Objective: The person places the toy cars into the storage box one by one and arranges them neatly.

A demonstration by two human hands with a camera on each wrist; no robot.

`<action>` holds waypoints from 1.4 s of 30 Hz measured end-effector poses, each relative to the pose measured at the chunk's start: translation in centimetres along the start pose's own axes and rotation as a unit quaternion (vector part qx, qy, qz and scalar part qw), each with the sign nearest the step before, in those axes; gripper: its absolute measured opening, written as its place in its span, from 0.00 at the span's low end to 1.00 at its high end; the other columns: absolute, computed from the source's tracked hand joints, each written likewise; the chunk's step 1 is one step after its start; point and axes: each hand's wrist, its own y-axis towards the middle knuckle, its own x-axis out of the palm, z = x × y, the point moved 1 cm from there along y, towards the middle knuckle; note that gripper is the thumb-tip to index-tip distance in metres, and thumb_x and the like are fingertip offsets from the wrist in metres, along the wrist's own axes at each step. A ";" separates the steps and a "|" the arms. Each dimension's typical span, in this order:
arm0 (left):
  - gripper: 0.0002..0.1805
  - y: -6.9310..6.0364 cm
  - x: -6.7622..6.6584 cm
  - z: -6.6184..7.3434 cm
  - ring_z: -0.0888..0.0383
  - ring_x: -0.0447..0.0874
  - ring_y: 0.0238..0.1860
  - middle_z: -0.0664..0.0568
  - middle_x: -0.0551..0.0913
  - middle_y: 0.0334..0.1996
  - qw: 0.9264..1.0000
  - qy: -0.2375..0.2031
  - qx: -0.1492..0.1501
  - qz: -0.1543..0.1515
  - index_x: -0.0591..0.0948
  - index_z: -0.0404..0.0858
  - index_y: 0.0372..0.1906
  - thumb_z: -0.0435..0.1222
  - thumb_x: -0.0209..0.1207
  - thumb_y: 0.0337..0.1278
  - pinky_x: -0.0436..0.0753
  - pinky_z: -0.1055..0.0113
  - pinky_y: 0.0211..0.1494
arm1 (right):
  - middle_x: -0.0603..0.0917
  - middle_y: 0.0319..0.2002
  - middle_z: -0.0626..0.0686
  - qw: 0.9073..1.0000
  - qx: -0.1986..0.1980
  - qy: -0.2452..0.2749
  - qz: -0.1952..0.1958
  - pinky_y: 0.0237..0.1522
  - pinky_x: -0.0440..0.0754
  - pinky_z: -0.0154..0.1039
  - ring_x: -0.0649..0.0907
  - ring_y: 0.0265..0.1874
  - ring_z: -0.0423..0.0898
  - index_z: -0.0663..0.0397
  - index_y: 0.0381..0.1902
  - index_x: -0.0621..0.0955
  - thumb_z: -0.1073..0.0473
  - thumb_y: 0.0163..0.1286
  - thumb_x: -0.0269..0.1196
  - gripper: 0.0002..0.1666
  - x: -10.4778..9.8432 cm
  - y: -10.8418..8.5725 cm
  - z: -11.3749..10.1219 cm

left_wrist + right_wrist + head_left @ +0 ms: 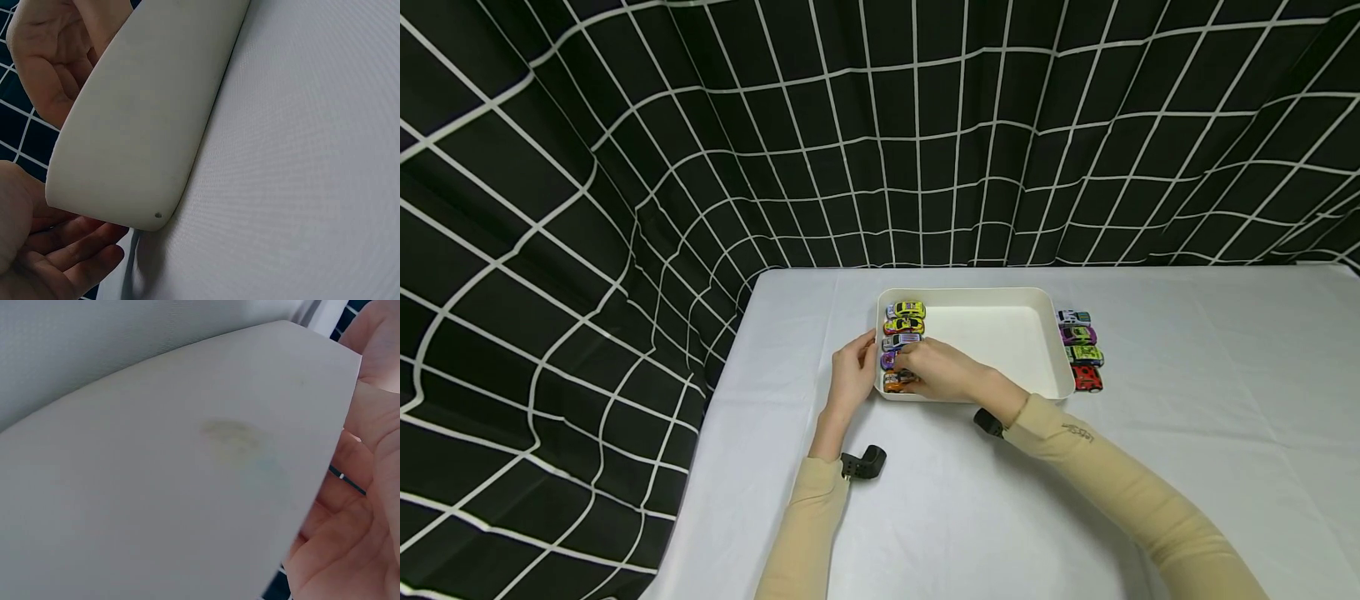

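White tray (992, 342) sits flat on the counter (970, 508), short end wall right at the left hand's (851, 375) fingers. Those are loosely extended outside the wall, slightly spread, not curled round anything; likely just bracing it against skidding.

Right hand (943, 367) reaches over the near wall, fingers bent down among the cars. Purple car (889, 360) is just left of those fingertips, partly covered; orange car (898, 381) is on their near side, partly under the hand. Can't tell if they pinch either: hand hides the contact.

Just beyond the right fingers, going away: silver car (901, 342), red-yellow car (903, 326), yellow car (906, 309). All five lie side by side near the end wall, presumably using it as a stop to keep the column even.

Outer cars (1078, 335) are well right of both hands' fingers, rowed along the opposite wall, probably for a short reach.
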 end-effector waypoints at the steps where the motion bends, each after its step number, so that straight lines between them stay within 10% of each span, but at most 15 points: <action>1: 0.16 0.0 0.0 0.0 0.49 0.83 0.39 0.35 0.81 0.45 1.000 -0.001 0.001 0.000 0.75 0.26 0.55 0.28 0.51 0.63 0.83 0.66 0.40 | 0.82 0.31 0.53 1.000 0.001 0.001 -0.002 0.36 0.81 0.37 0.81 0.31 0.45 0.62 0.33 0.82 0.63 0.53 0.70 0.10 0.0 0.0 0.0; 42: 0.16 -0.1 0.0 0.1 0.48 0.83 0.43 0.35 0.81 0.45 1.000 -0.007 0.010 0.007 0.75 0.25 0.54 0.27 0.50 0.63 0.82 0.65 0.44 | 0.82 0.33 0.49 0.996 0.003 -0.085 0.034 0.35 0.77 0.40 0.80 0.34 0.43 0.56 0.37 0.83 0.53 0.57 0.68 0.14 -0.8 -1.0 -0.4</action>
